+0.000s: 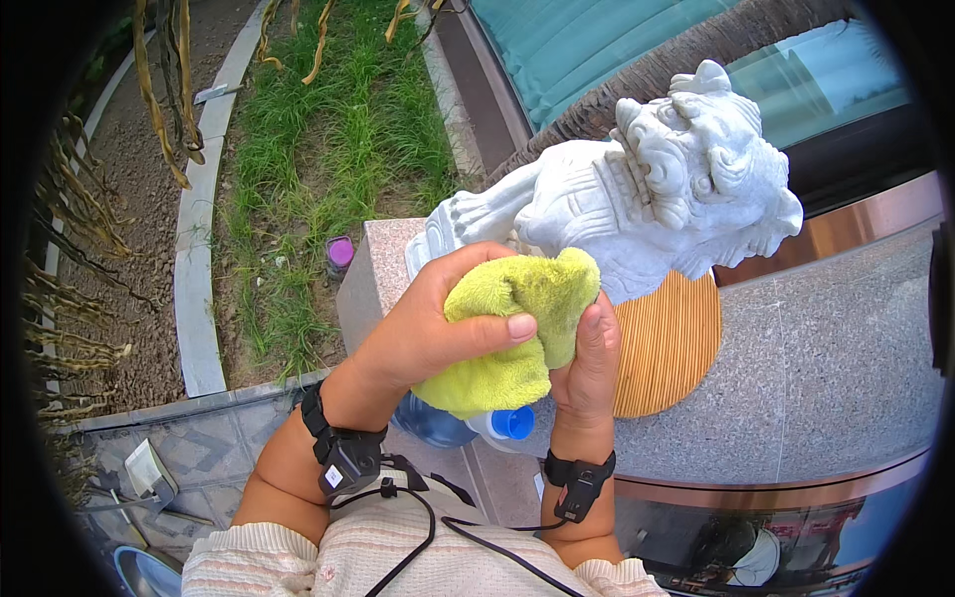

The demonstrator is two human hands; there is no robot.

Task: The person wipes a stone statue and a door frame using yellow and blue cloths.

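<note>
A yellow-green microfiber cloth [496, 358] is bunched up between my two hands in front of me. My left hand [440, 321] grips it from the left, thumb pressed across its face. On the other side my right hand [589, 358] holds the cloth's right edge, thumb pointing up. Just beyond the hands a carved white stone lion [671, 164] sits on a speckled granite pedestal [392, 250]. Below the cloth shows a bottle with a blue cap [513, 423], beside a bluish plastic container [436, 422]; both are partly hidden.
A round slatted wooden piece [668, 351] rests by the granite wall [821, 358]. Left lies a grass bed [321, 149] with a purple-lidded jar [340, 254] and a stone kerb [195, 283]. Dried stems [160, 97] hang at upper left. A basin [145, 571] and a dustpan [149, 470] stand lower left.
</note>
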